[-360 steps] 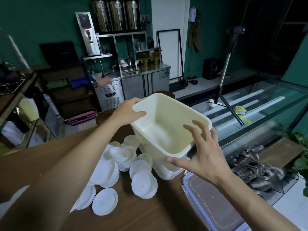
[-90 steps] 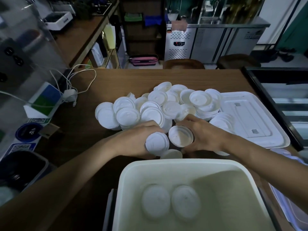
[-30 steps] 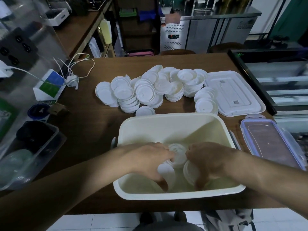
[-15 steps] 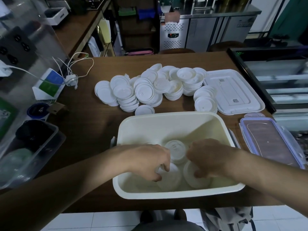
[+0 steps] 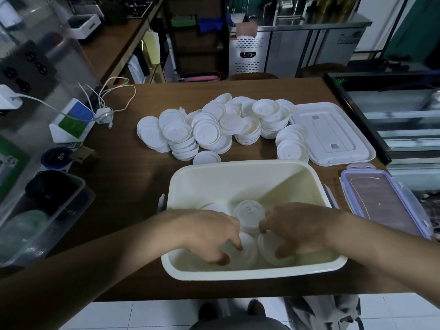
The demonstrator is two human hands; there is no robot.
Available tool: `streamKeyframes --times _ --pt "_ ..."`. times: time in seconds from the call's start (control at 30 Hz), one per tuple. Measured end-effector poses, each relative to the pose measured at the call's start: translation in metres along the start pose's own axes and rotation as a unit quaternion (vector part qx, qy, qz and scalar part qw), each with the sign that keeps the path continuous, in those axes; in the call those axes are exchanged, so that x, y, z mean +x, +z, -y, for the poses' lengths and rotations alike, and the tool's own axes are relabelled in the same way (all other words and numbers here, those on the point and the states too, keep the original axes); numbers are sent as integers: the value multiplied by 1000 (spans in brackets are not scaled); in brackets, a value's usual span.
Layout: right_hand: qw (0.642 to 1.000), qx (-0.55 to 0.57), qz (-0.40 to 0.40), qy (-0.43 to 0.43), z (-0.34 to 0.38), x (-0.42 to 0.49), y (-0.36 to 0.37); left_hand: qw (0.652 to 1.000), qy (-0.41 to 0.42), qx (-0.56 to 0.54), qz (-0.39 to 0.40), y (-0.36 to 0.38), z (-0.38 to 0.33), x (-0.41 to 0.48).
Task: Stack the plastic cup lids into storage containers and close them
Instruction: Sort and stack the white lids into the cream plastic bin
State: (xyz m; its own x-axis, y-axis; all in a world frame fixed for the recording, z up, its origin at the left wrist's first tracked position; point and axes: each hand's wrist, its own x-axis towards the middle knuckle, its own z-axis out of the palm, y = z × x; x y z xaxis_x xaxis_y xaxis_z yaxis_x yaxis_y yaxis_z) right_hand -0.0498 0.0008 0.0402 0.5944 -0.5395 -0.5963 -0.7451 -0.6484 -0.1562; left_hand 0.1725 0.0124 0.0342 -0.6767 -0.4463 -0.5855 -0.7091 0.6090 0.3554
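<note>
My left hand (image 5: 209, 234) and right hand (image 5: 297, 228) curl over lids (image 5: 248, 210) in the tub (image 5: 238, 164) (gripping or resting, I can't tell); they look light and flimsy, so I'd pinch their rims.

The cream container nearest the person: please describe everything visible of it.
The cream container is a deep rectangular plastic tub with rounded corners and a thick rim. It stands upright and uncovered at the near edge of the wooden table. A few white cup lids lie inside. The left hand and the right hand reach in, touching the lids.
</note>
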Motion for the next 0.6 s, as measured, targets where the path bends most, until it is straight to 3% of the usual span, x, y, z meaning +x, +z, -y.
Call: streamKeyframes --times 0.13,0.4,0.6 --pt "997 47 -45 -31 -5 -6 -16 997 4 -29 -70 -13 2 -9" --pt "969 88 -211 -93 -16 -17 -61 974 -25 -72 -213 -51 23 -37" --pt "925 150 -317 -146 -30 1 -109 913 -2 -171 -370 -83 63 -62"
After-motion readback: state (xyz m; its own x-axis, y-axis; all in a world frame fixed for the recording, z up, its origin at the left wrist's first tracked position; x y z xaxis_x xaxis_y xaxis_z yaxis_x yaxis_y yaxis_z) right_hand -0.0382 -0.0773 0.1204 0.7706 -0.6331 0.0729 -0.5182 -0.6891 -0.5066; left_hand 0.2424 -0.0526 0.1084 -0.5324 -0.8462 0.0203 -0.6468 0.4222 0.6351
